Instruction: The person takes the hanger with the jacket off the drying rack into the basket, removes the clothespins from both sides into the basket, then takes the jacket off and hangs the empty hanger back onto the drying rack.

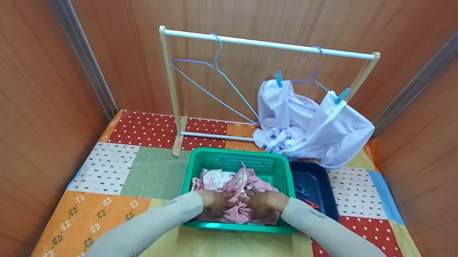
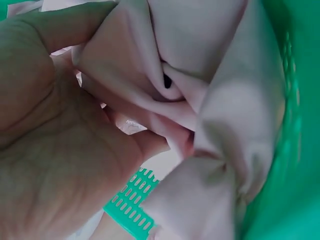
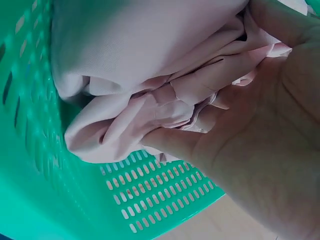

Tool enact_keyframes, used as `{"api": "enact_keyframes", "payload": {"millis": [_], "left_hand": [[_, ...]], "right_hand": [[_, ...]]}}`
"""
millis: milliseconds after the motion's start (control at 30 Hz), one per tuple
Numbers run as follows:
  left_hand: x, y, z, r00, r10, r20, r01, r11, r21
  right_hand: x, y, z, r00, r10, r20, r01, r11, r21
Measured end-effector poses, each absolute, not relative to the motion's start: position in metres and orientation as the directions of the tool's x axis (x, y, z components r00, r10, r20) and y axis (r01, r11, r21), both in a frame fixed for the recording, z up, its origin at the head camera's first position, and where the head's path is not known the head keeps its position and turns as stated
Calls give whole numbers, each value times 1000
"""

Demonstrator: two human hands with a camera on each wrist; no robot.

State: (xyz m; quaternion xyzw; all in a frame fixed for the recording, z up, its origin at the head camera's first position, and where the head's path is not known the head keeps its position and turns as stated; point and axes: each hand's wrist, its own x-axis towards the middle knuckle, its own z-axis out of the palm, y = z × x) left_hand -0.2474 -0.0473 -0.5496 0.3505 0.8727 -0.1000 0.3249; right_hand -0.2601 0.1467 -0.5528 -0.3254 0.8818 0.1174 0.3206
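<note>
- Pink cloth lies bunched inside the green basket, toward its near side, with folds against the basket's wall in both wrist views.
- Both forearms, in pale sleeves, reach in from the near side and angle inward over the basket's near corners.
- Left hand is back upward, fingers pointing inward; its thumb and bent fingers pinch the pink cloth between them, though folds hide some fingertips.
- Right hand mirrors it, gripping the same cloth between thumb and fingers, its fingertips also partly hidden.
- Pink cloth fills the space between the hands, and more of it lies beyond their fingers; a white printed cloth sits past the left hand, within the basket.
- Green basket stands near the middle of the patchwork cover; just right of it, toward the cover's right edge, is a dark blue tray with a red clip.
- Near the cover's far edge stands a rack, a white garment hanging at its right.
</note>
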Motion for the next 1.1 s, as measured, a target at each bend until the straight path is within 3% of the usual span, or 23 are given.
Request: {"api": "enact_keyframes", "payload": {"millis": [200, 333, 733, 1100], "left_hand": [[-246, -58, -544, -608, 578, -544, 505, 811, 297], [-247, -65, -534, -631, 632, -451, 496, 775, 392], [-233, -84, -512, -713, 678, -179, 573, 710, 410], [-216, -119, -513, -833, 550, 61, 490, 681, 545]], "right_hand": [[-264, 158, -550, -584, -599, -548, -656, 746, -116], [-263, 167, -542, -615, -623, -483, -623, 760, -186], [-247, 190, -516, -674, -688, -269, -595, 721, -355], [-238, 215, -501, -713, -691, -122, -587, 683, -435]]}}
